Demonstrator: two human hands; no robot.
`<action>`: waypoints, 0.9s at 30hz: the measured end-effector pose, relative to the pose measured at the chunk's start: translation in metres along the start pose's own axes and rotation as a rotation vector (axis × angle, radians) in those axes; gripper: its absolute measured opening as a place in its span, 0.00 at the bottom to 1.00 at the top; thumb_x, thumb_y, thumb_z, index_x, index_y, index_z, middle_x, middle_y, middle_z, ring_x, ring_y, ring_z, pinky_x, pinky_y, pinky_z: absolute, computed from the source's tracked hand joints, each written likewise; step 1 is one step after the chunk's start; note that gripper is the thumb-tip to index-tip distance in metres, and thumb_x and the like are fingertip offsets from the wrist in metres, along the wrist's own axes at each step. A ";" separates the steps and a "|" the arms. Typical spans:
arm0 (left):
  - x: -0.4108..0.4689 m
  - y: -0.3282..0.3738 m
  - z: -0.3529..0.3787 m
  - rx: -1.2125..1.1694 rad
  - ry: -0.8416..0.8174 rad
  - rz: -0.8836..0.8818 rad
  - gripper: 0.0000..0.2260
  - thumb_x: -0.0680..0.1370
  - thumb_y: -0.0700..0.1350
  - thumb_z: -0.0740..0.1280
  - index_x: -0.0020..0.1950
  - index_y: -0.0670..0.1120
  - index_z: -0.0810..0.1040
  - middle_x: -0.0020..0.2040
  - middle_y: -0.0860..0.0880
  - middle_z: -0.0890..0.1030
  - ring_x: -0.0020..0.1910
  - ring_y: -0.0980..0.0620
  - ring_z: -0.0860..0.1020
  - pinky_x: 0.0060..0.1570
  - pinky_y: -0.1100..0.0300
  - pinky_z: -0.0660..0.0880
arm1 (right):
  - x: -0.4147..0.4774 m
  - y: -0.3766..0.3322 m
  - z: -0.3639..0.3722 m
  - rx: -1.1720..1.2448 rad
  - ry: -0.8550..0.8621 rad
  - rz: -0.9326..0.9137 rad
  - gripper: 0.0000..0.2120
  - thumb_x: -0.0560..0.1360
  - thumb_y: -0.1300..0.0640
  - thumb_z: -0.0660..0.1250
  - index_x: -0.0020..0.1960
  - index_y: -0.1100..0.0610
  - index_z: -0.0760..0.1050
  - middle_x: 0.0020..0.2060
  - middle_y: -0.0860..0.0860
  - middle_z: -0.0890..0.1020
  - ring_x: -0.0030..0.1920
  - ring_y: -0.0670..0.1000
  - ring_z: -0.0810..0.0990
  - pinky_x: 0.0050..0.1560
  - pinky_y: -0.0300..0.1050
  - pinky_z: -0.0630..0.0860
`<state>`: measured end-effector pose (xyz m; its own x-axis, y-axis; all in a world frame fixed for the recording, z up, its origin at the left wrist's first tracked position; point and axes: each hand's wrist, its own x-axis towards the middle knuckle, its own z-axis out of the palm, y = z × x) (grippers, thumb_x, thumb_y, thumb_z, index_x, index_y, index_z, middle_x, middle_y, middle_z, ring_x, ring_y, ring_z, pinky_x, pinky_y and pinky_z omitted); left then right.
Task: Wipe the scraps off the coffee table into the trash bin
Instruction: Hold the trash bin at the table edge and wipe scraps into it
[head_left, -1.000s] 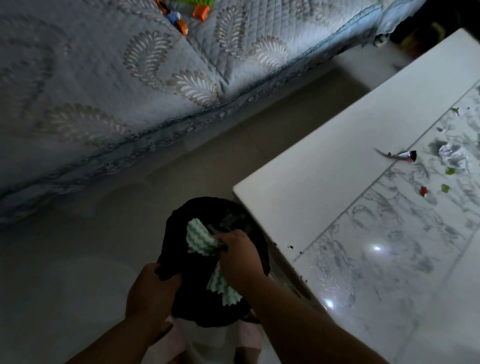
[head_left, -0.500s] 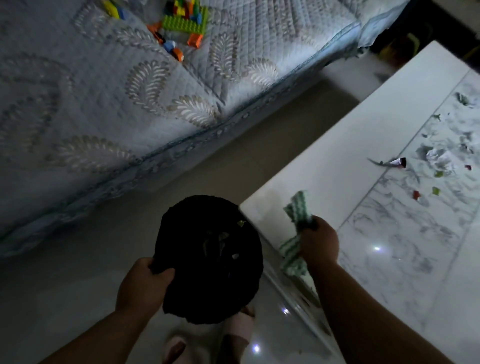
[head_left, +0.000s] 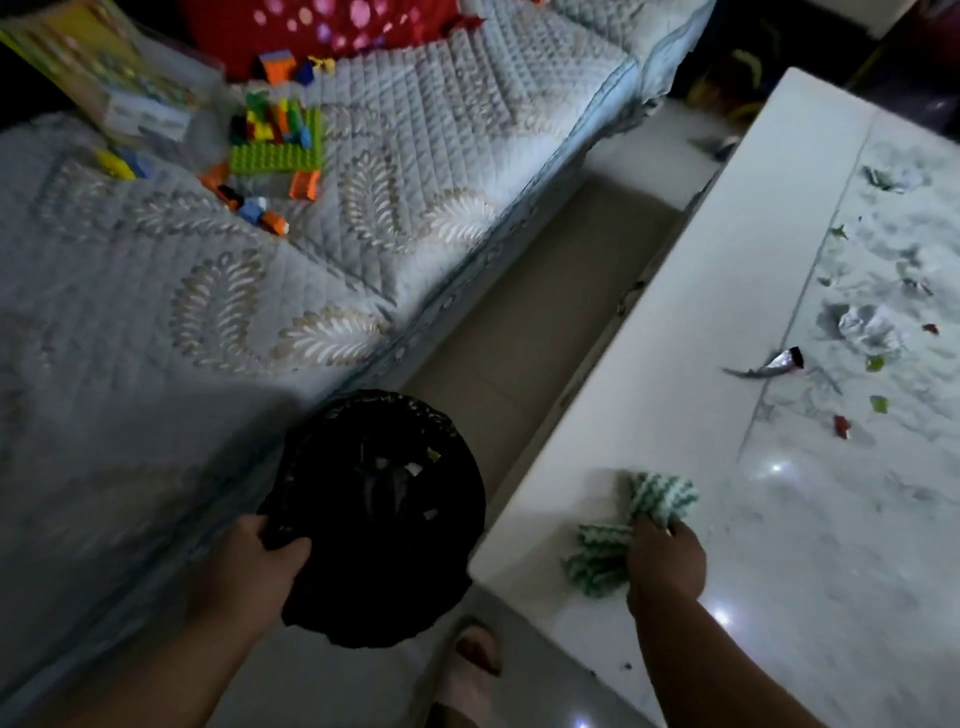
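My left hand (head_left: 254, 569) grips the near rim of the black trash bin (head_left: 379, 514), which sits just off the white coffee table's (head_left: 675, 332) near-left corner; a few scraps show inside it. My right hand (head_left: 667, 558) holds a bunched green-and-white striped cloth (head_left: 631, 525) on the table near that corner. Farther along the marbled top lie scraps: a foil wrapper (head_left: 771, 366), a crumpled white paper (head_left: 865, 327), and small green (head_left: 879, 403) and red (head_left: 841, 425) bits.
A quilted grey sofa (head_left: 260, 291) runs along the left, with toy bricks (head_left: 275, 137) and a box on it. A narrow strip of floor (head_left: 524, 306) separates sofa and table. My slippered foot (head_left: 475, 654) stands below the bin.
My right hand has carried the cloth out of the bin and over to the table's near corner. The left hand has kept its grip on the bin rim.
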<state>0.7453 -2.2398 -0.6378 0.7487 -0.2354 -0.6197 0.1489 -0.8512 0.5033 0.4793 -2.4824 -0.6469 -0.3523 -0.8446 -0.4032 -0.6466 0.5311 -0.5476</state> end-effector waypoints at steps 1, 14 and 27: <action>0.005 0.009 0.002 0.031 -0.002 0.024 0.06 0.71 0.47 0.70 0.41 0.47 0.75 0.34 0.46 0.81 0.32 0.46 0.80 0.30 0.59 0.70 | 0.000 -0.007 0.002 0.014 0.001 0.014 0.15 0.75 0.55 0.63 0.57 0.62 0.77 0.53 0.63 0.81 0.53 0.64 0.79 0.55 0.53 0.74; 0.126 0.197 0.050 0.288 -0.155 0.302 0.18 0.72 0.47 0.71 0.59 0.43 0.74 0.41 0.49 0.76 0.36 0.49 0.74 0.30 0.58 0.67 | 0.074 -0.081 0.006 0.326 0.142 0.483 0.16 0.75 0.58 0.64 0.56 0.69 0.75 0.55 0.67 0.79 0.52 0.64 0.79 0.32 0.38 0.72; 0.234 0.335 0.094 0.215 -0.316 0.284 0.11 0.73 0.40 0.69 0.50 0.33 0.76 0.35 0.40 0.76 0.32 0.43 0.74 0.30 0.57 0.67 | 0.099 -0.111 0.027 0.216 0.452 0.696 0.16 0.68 0.60 0.65 0.52 0.68 0.77 0.49 0.68 0.81 0.50 0.67 0.79 0.53 0.57 0.76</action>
<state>0.9094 -2.6239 -0.6709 0.5022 -0.5758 -0.6452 -0.1952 -0.8023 0.5641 0.5340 -2.6229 -0.6456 -0.8869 -0.2428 -0.3931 -0.0561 0.9011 -0.4300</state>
